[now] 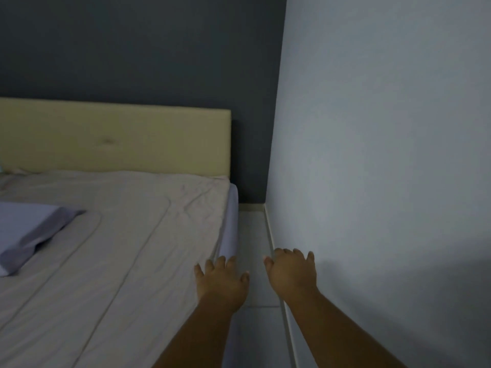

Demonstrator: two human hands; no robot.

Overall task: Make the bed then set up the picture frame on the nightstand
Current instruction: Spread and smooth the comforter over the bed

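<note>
The bed (127, 235) fills the left half of the view, covered by a pale beige quilted cover with wrinkles near its far right corner. A lavender sheet (229, 224) shows along the mattress side. A folded lavender cloth (29, 232) lies on the cover at the left. My left hand (221, 278) hovers, fingers spread, over the bed's right edge and holds nothing. My right hand (292, 270) is open above the floor gap beside the bed. No picture frame or nightstand is in view.
A cream padded headboard (114, 139) stands against a dark grey wall (143, 49). A light wall (385, 155) runs close along the right. Between bed and wall is a narrow strip of pale tiled floor (252, 235) with a skirting board.
</note>
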